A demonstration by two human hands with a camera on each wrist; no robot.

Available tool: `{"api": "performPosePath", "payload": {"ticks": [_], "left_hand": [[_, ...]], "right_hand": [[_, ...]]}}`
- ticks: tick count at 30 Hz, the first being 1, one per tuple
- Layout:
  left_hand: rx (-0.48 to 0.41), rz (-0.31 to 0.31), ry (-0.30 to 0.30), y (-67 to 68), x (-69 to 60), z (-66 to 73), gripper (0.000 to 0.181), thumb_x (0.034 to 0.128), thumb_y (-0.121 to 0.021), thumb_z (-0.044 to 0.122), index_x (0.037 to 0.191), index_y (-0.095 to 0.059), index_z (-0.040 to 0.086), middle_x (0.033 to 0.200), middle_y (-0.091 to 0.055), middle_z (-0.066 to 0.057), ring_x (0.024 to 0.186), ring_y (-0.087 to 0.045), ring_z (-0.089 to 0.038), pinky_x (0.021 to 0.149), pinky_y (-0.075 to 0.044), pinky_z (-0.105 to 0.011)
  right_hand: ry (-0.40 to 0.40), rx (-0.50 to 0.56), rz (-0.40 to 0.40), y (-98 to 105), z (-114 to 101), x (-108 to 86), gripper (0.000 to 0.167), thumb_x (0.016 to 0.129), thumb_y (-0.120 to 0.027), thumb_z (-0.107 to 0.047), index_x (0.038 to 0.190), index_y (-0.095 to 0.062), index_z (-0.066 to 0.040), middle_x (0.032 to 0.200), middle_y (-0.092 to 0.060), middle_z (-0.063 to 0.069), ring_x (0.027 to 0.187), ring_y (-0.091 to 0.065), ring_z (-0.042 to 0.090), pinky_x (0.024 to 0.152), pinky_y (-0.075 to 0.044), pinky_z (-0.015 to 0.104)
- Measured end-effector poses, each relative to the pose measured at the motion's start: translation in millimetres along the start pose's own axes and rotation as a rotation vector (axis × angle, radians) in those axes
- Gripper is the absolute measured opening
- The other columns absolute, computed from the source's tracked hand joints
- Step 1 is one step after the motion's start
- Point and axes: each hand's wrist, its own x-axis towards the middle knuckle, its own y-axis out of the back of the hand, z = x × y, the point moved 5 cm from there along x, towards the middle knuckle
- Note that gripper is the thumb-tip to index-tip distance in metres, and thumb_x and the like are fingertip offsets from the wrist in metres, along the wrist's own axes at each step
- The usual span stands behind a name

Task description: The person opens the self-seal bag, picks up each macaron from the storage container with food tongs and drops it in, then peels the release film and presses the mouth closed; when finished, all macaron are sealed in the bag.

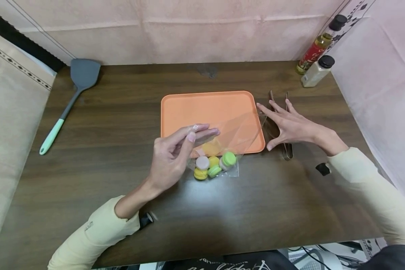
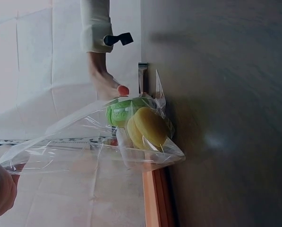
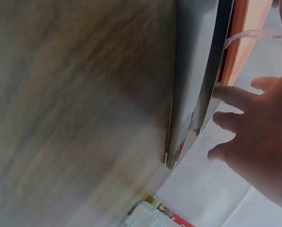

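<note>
My left hand [image 1: 170,157] pinches the top of a clear plastic bag [image 2: 74,158], whose bottom hangs over the front edge of an orange tray [image 1: 202,105]. Inside the bag sit several macarons, among them a green macaron [image 1: 228,159], a yellow macaron [image 2: 148,127] and a pale macaron [image 1: 202,162]. With fingers spread, my right hand [image 1: 293,125] hovers over metal tongs [image 1: 287,152] lying to the right of the tray; nothing is gripped in it. The right wrist view shows the tongs [image 3: 192,61] close up, beside the fingers. Whether the fingers touch them I cannot tell.
A grey spatula [image 1: 84,73] with a mint handle lies at the left of the wooden table [image 1: 121,112]. At the back right stand an oil bottle [image 1: 314,52] with a red label and a black-capped jar [image 1: 315,74]. Pale cloth [image 1: 189,33] hangs behind.
</note>
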Motion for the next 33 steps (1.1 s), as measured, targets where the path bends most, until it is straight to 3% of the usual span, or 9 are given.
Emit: {"api": "performPosePath", "payload": {"ticks": [2,5,10,13,16,19,25,30,33], "left_hand": [[0.001,0.001,0.003,0.1,0.2,-0.3,0.026,0.1100,-0.051,-0.009,0.128,-0.068,-0.019,0.124,-0.077,-0.030,0.118,-0.078,-0.037,0.092,-0.064,-0.029],[-0.008,-0.001,0.002,0.1,1.1,-0.6,0.026,0.1103,-0.051,-0.009,0.129,-0.067,-0.020,0.124,-0.077,-0.031,0.118,-0.078,-0.038,0.102,-0.061,-0.040],[0.005,-0.004,0.007,0.0,2.2,-0.5,0.027,0.1117,-0.051,-0.007,0.129,-0.067,-0.019,0.125,-0.077,-0.029,0.118,-0.078,-0.037,0.095,-0.064,-0.032],[-0.008,-0.003,0.015,-0.1,2.1,-1.0,0.027,0.1118,-0.051,-0.007,0.129,-0.066,-0.020,0.125,-0.077,-0.030,0.118,-0.078,-0.038,0.092,-0.065,-0.031],[-0.041,-0.007,0.026,-0.7,1.4,-1.3,0.028,0.1117,-0.050,-0.007,0.130,-0.065,-0.021,0.126,-0.076,-0.032,0.118,-0.077,-0.039,0.094,-0.064,-0.041],[-0.031,-0.007,0.024,-1.0,0.6,-1.5,0.027,0.1123,-0.051,-0.006,0.129,-0.065,-0.021,0.125,-0.076,-0.031,0.117,-0.078,-0.039,0.092,-0.064,-0.042],[-0.048,-0.011,0.013,-1.6,0.3,-2.3,0.027,0.1121,-0.052,-0.005,0.129,-0.065,-0.022,0.126,-0.075,-0.034,0.118,-0.077,-0.041,0.089,-0.065,-0.044],[-0.054,-0.011,0.016,-0.6,0.4,-2.1,0.027,0.1119,-0.052,-0.006,0.130,-0.065,-0.021,0.127,-0.075,-0.034,0.118,-0.077,-0.041,0.089,-0.065,-0.045],[-0.040,-0.010,0.020,0.2,-0.1,-2.4,0.027,0.1119,-0.053,-0.005,0.130,-0.066,-0.020,0.128,-0.075,-0.032,0.119,-0.077,-0.040,0.082,-0.065,-0.048]], "right_hand": [[-0.009,-0.009,-0.017,-1,-2,-0.6,0.149,0.072,-0.098,-0.060,0.178,-0.005,-0.012,0.176,-0.030,0.027,0.169,-0.007,0.049,0.130,0.009,0.075],[-0.012,-0.034,-0.038,0,-3,-0.6,0.147,0.077,-0.094,-0.062,0.178,0.002,-0.014,0.175,-0.029,0.028,0.169,-0.007,0.048,0.129,0.009,0.075],[0.024,-0.004,0.009,8,0,-0.5,0.133,0.089,-0.085,-0.063,0.178,0.001,-0.013,0.179,-0.022,0.027,0.169,-0.010,0.046,0.133,0.007,0.069],[0.087,-0.012,0.113,11,3,-0.7,0.126,0.085,-0.089,-0.060,0.176,-0.018,-0.007,0.175,-0.032,0.028,0.166,-0.022,0.048,0.134,-0.002,0.069],[0.140,-0.058,0.227,10,3,-0.9,0.113,0.076,-0.097,-0.055,0.161,-0.048,0.000,0.153,-0.057,0.029,0.150,-0.044,0.048,0.131,-0.016,0.070],[0.148,-0.099,0.279,8,2,-1.9,0.097,0.073,-0.099,-0.050,0.145,-0.062,0.004,0.132,-0.069,0.025,0.132,-0.057,0.046,0.128,-0.027,0.069],[0.100,-0.095,0.258,12,-2,-9.9,0.093,0.080,-0.097,-0.043,0.151,-0.060,0.004,0.123,-0.079,0.022,0.122,-0.072,0.043,0.129,-0.028,0.065],[0.173,-0.112,0.234,12,-4,-12.6,0.056,0.104,-0.078,-0.023,0.152,-0.061,0.000,0.128,-0.078,0.024,0.117,-0.076,0.043,0.127,-0.033,0.066],[0.206,-0.117,0.196,8,-6,-12.7,0.050,0.105,-0.074,-0.011,0.152,-0.060,0.001,0.135,-0.074,0.026,0.123,-0.073,0.045,0.124,-0.035,0.069]]}}
